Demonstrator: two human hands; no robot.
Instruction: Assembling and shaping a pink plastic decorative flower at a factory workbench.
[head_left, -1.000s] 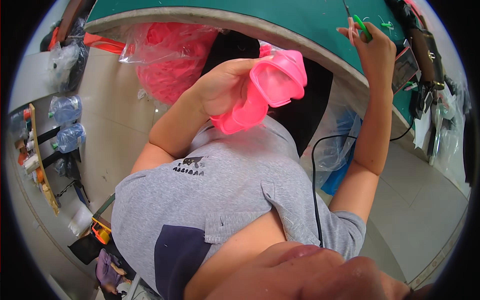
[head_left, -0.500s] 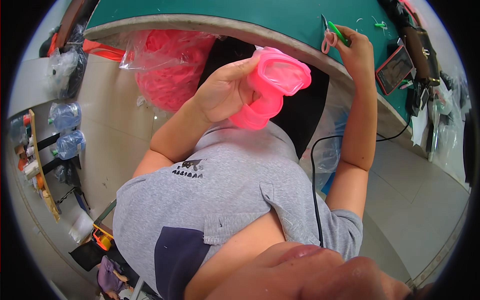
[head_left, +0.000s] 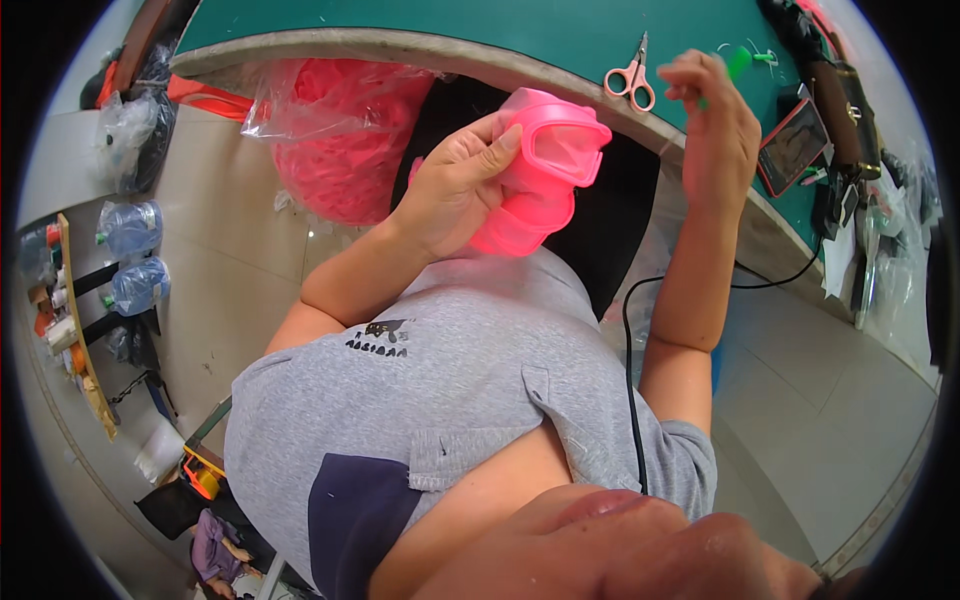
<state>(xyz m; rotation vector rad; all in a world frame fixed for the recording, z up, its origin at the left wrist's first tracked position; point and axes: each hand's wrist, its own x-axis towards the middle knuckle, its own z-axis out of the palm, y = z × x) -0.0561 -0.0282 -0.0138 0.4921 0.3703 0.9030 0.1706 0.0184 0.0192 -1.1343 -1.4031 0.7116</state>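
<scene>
My left hand (head_left: 455,180) is closed around a soft bright-pink moulded piece (head_left: 520,205), its thumb pressed on the near side. The piece looks folded or stacked, with raised rounded-rectangular rims facing up and right. Over the table's front edge, my right hand (head_left: 720,125) is raised with its fingers curled round a slim green stick-shaped tool (head_left: 740,62). Motion blurs that tool, so its exact kind does not show. Beside the right hand, a pair of scissors (head_left: 630,85) with pale pink handles lies on the green table top (head_left: 450,22), blades pointing away.
Below the table at left hangs a clear bag of pink pieces (head_left: 340,150). A phone-like device (head_left: 793,148) and a brown bag (head_left: 850,120) sit at the right of the table. A black cable (head_left: 628,340) runs across my front. Wrapped water bottles (head_left: 135,230) stand far left.
The scissors have left my right hand and now lie on the table. That hand has shifted slightly, still with the green tool. My left hand has turned the pink piece a little.
</scene>
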